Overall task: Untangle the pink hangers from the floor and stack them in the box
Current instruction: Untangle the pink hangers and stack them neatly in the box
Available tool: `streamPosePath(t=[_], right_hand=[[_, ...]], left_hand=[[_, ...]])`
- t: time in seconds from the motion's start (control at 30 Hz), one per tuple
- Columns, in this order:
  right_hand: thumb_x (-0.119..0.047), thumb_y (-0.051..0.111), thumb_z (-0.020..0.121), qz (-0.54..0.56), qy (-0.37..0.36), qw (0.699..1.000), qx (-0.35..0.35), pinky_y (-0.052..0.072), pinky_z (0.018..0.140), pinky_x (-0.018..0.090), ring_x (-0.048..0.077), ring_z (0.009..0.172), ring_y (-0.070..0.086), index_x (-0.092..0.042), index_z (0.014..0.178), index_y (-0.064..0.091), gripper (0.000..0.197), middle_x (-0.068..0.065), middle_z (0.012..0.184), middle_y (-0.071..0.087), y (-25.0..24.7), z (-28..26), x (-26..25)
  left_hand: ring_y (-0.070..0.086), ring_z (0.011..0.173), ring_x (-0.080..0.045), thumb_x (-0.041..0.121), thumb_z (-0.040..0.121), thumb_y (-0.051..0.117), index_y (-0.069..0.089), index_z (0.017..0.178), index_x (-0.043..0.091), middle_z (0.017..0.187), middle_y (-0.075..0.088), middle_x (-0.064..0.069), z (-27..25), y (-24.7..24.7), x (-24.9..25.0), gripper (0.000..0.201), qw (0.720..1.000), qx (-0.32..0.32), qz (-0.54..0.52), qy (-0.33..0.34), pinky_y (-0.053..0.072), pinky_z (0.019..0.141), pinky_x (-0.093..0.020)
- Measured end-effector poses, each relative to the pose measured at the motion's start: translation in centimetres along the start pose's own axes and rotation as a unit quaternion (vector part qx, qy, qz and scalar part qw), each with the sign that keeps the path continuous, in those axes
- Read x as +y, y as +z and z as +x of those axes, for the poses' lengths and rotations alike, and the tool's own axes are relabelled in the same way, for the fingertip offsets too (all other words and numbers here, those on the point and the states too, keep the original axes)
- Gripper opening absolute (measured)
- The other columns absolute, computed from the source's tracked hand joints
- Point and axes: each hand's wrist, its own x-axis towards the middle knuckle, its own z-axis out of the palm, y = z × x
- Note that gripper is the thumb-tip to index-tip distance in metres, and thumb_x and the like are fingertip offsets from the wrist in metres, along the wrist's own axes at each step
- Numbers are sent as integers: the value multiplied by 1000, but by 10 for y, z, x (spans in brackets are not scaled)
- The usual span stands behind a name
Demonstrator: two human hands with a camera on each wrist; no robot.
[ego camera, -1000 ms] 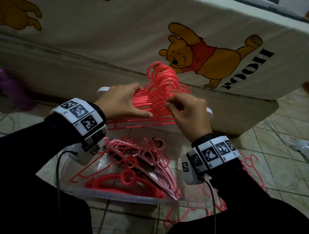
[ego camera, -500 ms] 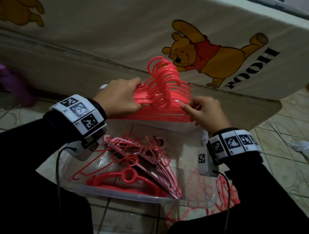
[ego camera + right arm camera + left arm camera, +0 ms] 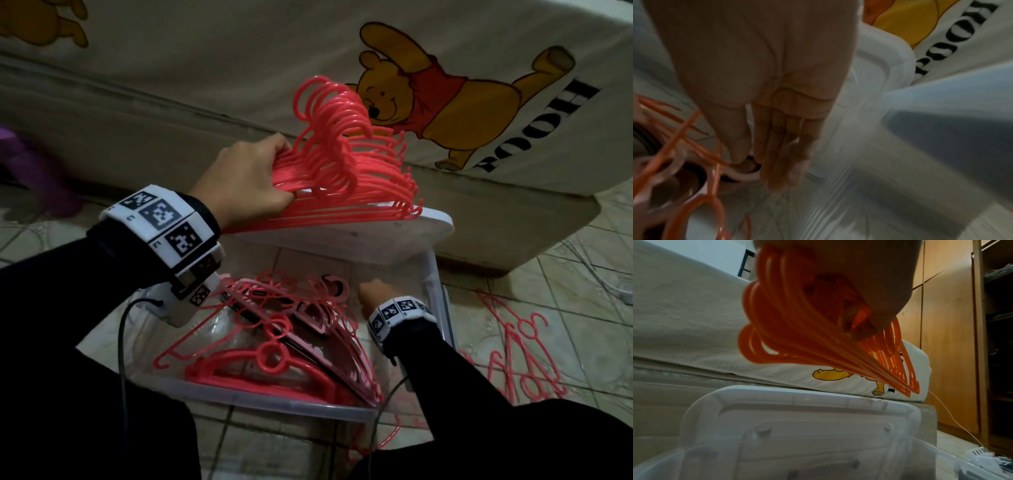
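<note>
Hangers (image 3: pixel 346 171), pink and thin, sit bunched in your left hand (image 3: pixel 243 186), its fingers curled round one end of the bundle with the thumb clamped beneath, so the hooks fan up and the far ends hang out over the white lid (image 3: pixel 394 236) propped behind the box (image 3: pixel 274 404). More hangers (image 3: pixel 274 346) lie in a loose slanted heap inside that clear box, and a few stragglers (image 3: pixel 513 359) are on the tiled floor to your right.

Your right hand (image 3: pixel 774 100) reaches down into the box with its fingers straight and together, gripping nothing that the blurred wrist view shows; the fingertips are just beside the heap.

Judging by their look, these are light, springy plastic, smooth enough to slide against each other. Held at 1 end, the bundle will likely splay and individual hangers may slip out. You would do better to grip across the shoulders near the hooks, where they nest. Expect hooks to snag on the heap's open loops as you lower them.
</note>
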Motion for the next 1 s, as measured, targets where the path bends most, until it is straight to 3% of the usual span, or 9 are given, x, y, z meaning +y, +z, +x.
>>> streamPosePath(t=[0.13, 0.23, 0.37, 0.4, 0.47, 0.53, 0.67, 0.83, 1.0], right_hand=[[-17, 61, 85, 1, 20, 998, -53, 51, 87, 37, 32, 110, 61, -7, 120, 58, 36, 17, 120, 62, 21, 9, -2], [-22, 50, 92, 6, 34, 997, -74, 47, 95, 41, 26, 118, 55, -17, 131, 49, 40, 9, 131, 54, 41, 4, -4], [-33, 47, 94, 4, 61, 994, -87, 44, 73, 28, 18, 109, 58, -25, 126, 55, 34, -3, 124, 59, 51, -4, -11], [-31, 47, 95, 48, 73, 992, -91, 44, 76, 29, 20, 113, 57, -22, 129, 52, 36, 1, 127, 58, 51, -3, -13], [-15, 47, 96, 87, 89, 990, -65, 42, 94, 35, 28, 122, 52, -2, 141, 32, 49, 16, 136, 50, 52, 5, -15], [-6, 46, 95, 109, 108, 987, -39, 40, 99, 38, 33, 123, 51, 8, 140, 22, 53, 24, 135, 48, 49, 9, -15], [-8, 43, 98, 122, 126, 984, -16, 38, 98, 34, 30, 124, 51, 7, 135, 28, 42, 20, 136, 49, 37, 4, -4], [-7, 36, 99, 145, 139, 979, 35, 34, 101, 36, 34, 124, 47, 6, 133, 34, 36, 27, 134, 46, 3, -4, 9], [-10, 54, 92, 120, 79, 989, 30, 38, 91, 30, 31, 119, 52, -7, 130, 46, 39, 19, 131, 53, -27, -22, 9]], left_hand=[[64, 81, -30, 37, 58, 54, 57, 99, 25, 84, 67, -2, 0, 1, -4, 43, 1000, 2, 3, 17, 43, 68, -30], [64, 82, -30, 36, 58, 55, 58, 100, 23, 86, 68, -3, 1, 1, -5, 44, 1000, 9, 4, 25, 42, 69, -29], [64, 79, -28, 36, 58, 55, 58, 101, 22, 83, 67, 1, 1, 1, -5, 44, 1000, 16, -7, 23, 46, 70, -31], [64, 79, -26, 36, 58, 55, 58, 101, 23, 82, 65, 3, 1, 1, -6, 44, 1000, 16, -8, 21, 46, 70, -30], [64, 78, -24, 36, 58, 55, 58, 100, 25, 81, 62, 7, 1, 1, -6, 43, 1000, 16, -8, 16, 42, 69, -28], [64, 77, -23, 37, 58, 55, 57, 99, 26, 82, 62, 8, 1, 0, -7, 42, 1000, 15, -6, 13, 42, 69, -27], [64, 79, -27, 37, 58, 55, 57, 99, 26, 86, 68, 1, 1, -1, -7, 43, 1000, 18, -5, 8, 47, 70, -31], [65, 81, -29, 37, 58, 55, 58, 102, 25, 87, 69, -1, 2, -3, -3, 45, 999, 34, -16, -7, 51, 74, -36], [65, 85, -31, 36, 57, 55, 59, 106, 22, 88, 70, -4, 4, -6, 1, 50, 997, 66, -19, -34, 50, 77, -36]])
